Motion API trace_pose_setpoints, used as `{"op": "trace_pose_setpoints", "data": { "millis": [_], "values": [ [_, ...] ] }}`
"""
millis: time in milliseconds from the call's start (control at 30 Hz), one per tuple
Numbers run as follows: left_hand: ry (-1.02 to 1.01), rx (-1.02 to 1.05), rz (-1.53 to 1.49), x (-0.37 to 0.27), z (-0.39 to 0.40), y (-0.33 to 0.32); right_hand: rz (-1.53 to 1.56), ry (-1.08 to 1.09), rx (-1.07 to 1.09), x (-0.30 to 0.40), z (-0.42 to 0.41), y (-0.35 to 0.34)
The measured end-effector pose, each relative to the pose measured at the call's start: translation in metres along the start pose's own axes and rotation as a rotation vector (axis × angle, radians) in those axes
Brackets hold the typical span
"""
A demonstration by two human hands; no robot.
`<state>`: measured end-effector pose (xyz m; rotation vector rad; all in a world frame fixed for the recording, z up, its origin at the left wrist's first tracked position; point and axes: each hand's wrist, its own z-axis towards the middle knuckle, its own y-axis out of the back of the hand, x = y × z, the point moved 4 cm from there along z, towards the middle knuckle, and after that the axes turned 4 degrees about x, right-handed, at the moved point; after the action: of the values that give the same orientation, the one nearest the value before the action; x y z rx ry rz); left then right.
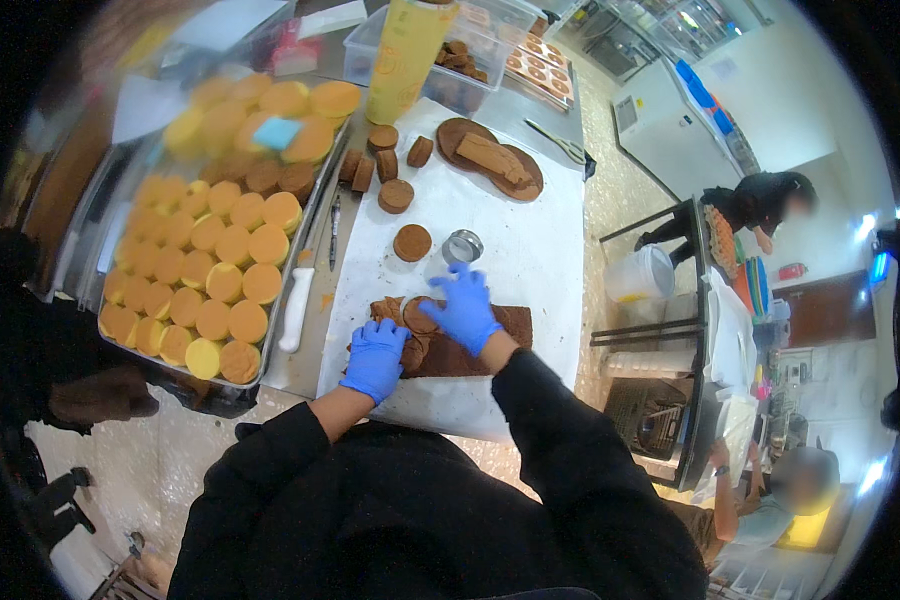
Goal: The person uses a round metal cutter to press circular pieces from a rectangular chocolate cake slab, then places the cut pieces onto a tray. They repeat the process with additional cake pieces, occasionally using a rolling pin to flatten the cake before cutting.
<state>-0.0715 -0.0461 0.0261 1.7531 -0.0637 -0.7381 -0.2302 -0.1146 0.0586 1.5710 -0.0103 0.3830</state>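
Observation:
My left hand (377, 361), in a blue glove, lies on the left end of a chocolate cake sheet (511, 330); its fingertips meet the cake, and their grip is unclear. Fingers spread, my right hand (466, 309) hovers over the sheet, its thumb beside a round cake piece (420, 315) with a thin ring around it. Just beyond the right fingertips stands a metal ring cutter (463, 246). A cut chocolate cake round (412, 243) sits to its left. Torn cake scraps lie along the sheet's left side, partly hidden by my hands.
White paper (555, 262) covers the worktop. At left are a tray (266, 360) of yellow cake rounds, a white-handled knife (296, 309) and a pen (334, 232). Farther back are several chocolate rounds (396, 196), cake offcuts (495, 161), scissors (559, 142) and a plastic tub (487, 94). Two people work at right.

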Motion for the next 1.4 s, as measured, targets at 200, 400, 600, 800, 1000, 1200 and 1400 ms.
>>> {"op": "trace_pose_setpoints", "data": {
  "millis": [200,400,600,800,1000,1200,1400],
  "values": [
    [-0.039,0.077,-0.366,0.011,0.001,0.011,0.573,-0.043,0.290,-0.003,-0.009,-0.009],
    [0.386,0.281,-1.861,0.041,-0.006,-0.002,-0.020,-0.073,0.204,-0.045,-0.038,-0.007],
    [0.368,0.271,-2.092,0.048,-0.009,0.002,0.594,-0.295,0.291,-0.029,-0.043,0.009],
    [0.333,0.334,-2.191,0.023,0.001,-0.014,0.869,-0.306,0.140,-0.030,-0.035,0.036],
    [0.446,0.373,-2.153,0.027,-0.012,-0.021,0.274,-0.253,0.018,-0.094,-0.067,-0.001],
    [0.326,0.407,-2.147,0.033,-0.029,-0.004,0.141,-0.324,0.161,-0.101,-0.068,-0.016],
    [0.498,0.361,-2.172,0.054,-0.050,0.002,0.942,-0.409,0.042,-0.118,-0.095,0.015]
  ]
}}
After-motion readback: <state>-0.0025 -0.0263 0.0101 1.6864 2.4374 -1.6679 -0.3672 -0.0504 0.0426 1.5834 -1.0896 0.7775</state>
